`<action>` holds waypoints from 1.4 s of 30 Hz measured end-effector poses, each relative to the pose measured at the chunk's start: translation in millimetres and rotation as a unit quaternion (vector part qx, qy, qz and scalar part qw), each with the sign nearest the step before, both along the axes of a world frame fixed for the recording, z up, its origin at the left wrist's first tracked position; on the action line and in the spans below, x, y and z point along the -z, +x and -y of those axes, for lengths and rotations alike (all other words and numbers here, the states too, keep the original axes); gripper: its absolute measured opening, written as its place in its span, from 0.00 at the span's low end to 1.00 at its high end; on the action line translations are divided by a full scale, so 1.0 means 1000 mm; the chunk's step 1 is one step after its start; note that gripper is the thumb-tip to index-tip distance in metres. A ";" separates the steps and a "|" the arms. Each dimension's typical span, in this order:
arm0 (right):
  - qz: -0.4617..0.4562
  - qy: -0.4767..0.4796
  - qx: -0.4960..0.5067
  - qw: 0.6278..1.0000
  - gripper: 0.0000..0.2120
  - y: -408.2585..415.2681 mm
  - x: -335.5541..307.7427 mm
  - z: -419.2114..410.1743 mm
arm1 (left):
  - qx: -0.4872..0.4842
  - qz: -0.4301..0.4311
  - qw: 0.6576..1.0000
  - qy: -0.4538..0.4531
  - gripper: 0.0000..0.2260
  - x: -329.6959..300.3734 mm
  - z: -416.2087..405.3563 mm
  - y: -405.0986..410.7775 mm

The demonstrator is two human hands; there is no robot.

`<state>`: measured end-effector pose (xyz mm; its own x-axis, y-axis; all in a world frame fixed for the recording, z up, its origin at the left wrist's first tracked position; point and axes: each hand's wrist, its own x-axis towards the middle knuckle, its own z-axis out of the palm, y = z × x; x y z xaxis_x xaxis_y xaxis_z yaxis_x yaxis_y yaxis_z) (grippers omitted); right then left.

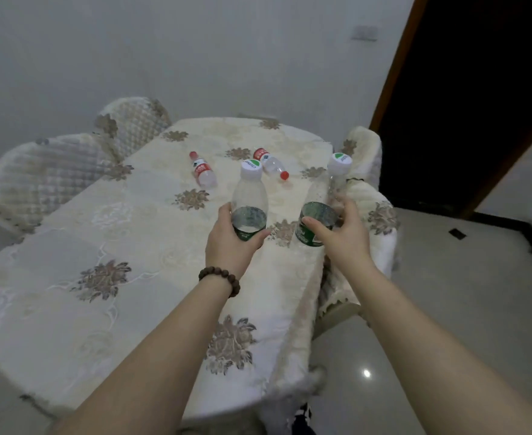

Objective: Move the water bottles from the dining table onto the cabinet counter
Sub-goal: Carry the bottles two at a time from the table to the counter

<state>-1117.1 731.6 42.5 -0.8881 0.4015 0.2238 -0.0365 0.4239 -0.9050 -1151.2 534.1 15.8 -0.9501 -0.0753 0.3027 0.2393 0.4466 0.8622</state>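
**Both hands on green-label bottles at the table's right side**

Left hand (231,246): fingers and thumb curled round the lower part of a clear plastic water bottle with a dark green label and white cap (249,196). Bottle upright, a little water showing at the level of the label. A brown wooden bead bracelet (220,279) sits on that wrist.

Right hand (343,237): thumb across the front, fingers wrapped behind a second clear plastic bottle with green label and white cap (324,202). This one tilts, cap leaning away to the right. Whether either bottle's base touches the cloth cannot be told; the hands hide it.

Both bottles are over the dining table covered in a cream cloth with brown flower patches (107,246), near its right edge.

Farther back on the cloth, two small clear bottles with red labels and red caps lie on their sides: one towards the left (202,171), cap pointing away; one just behind the left-hand bottle (271,163), cap pointing near and right. They lie apart from each other.

Quilted cream chair covers (45,177) along the table's left side; another covered chair (365,152) at the right. Pale glossy floor tiles (431,309); dark doorway (478,105) at upper right.
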 end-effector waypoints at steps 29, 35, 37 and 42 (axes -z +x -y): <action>0.019 -0.038 0.570 0.821 0.32 0.622 0.017 -0.253 | 0.580 0.044 0.813 -0.015 0.26 0.006 -0.419 0.441; 0.020 -0.038 0.679 0.733 0.32 0.795 0.027 -0.250 | 0.684 0.054 0.727 -0.018 0.27 0.014 -0.477 0.616; 0.015 -0.048 0.709 0.704 0.31 0.849 0.031 -0.242 | 0.716 0.061 0.695 -0.018 0.29 0.017 -0.486 0.674; 0.016 -0.039 0.787 0.615 0.26 0.966 0.034 -0.202 | 0.793 0.067 0.605 -0.022 0.29 0.019 -0.490 0.804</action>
<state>-151.0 933.6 8.7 0.6116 0.7785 0.1412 0.3813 -0.1337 -0.9147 -346.7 1024.4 -3.4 0.1671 0.9688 0.1833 0.3270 -0.2298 0.9166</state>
